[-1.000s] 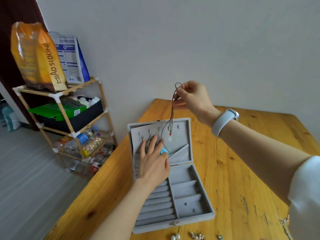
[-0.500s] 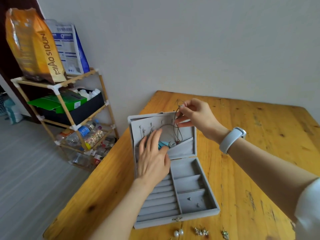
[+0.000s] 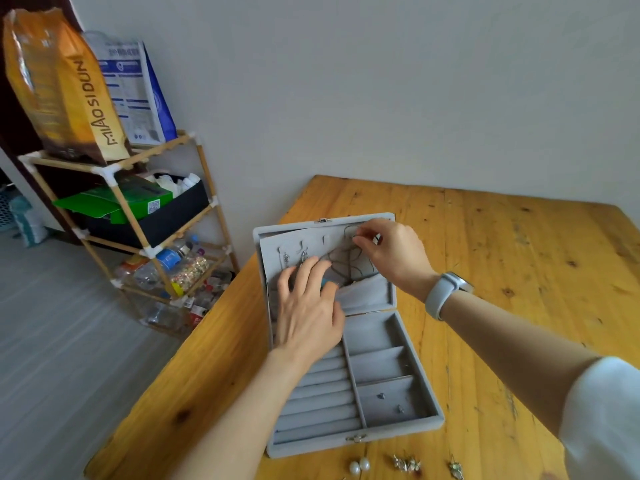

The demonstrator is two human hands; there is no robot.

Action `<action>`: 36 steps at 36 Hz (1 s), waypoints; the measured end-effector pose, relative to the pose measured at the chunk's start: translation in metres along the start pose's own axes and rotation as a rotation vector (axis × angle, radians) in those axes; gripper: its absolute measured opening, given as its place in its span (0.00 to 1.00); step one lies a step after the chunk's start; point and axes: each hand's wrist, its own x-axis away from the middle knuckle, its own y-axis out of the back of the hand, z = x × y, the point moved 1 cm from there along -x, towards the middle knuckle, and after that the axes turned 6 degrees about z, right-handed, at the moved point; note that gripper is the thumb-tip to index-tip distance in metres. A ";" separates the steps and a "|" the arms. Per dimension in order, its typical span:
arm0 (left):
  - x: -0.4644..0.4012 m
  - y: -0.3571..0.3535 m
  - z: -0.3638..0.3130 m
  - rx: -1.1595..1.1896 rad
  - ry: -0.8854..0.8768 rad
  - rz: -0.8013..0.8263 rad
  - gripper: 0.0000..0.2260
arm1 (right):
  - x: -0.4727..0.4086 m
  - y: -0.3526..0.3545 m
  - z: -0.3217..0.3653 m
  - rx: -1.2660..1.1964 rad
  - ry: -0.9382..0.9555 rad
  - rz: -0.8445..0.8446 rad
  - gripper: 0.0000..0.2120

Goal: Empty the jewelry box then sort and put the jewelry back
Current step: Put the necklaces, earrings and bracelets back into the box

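Wooden worktop (image 3: 519,244) fills the view beneath a plain wall, with a cluttered shelf (image 3: 138,237) at the left. On it a grey jewelry box (image 3: 381,372) lies open, its lid laid back. The left hand (image 3: 308,306) is pressed flat on the lid lining, fingers straight, beside hanging earrings (image 3: 294,259). A cord necklace (image 3: 346,265) is pinched at its loop by the right hand (image 3: 391,254) near a hook in the lid. The putting-back stage seems to be in hand: the necklace is being hung. Next, the loop probably needs seating on the hook and the slack tucking into the lid pocket (image 3: 363,292). Pearl earrings (image 3: 359,465) and other small pieces wait on the worktop in front of the box.
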 end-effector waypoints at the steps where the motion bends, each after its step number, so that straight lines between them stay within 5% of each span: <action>1: -0.001 0.000 0.000 0.012 0.006 -0.008 0.12 | 0.000 -0.002 0.000 0.021 0.006 -0.023 0.07; 20: -0.018 -0.011 -0.005 -0.059 0.003 0.045 0.26 | -0.009 -0.034 -0.003 -0.002 -0.158 -0.295 0.08; 28: -0.014 -0.024 -0.005 -0.058 0.013 0.031 0.21 | -0.002 -0.044 -0.017 0.069 -0.201 -0.178 0.08; 36: -0.011 -0.030 -0.004 -0.052 0.010 0.014 0.17 | 0.012 -0.046 -0.031 0.030 0.004 -0.151 0.16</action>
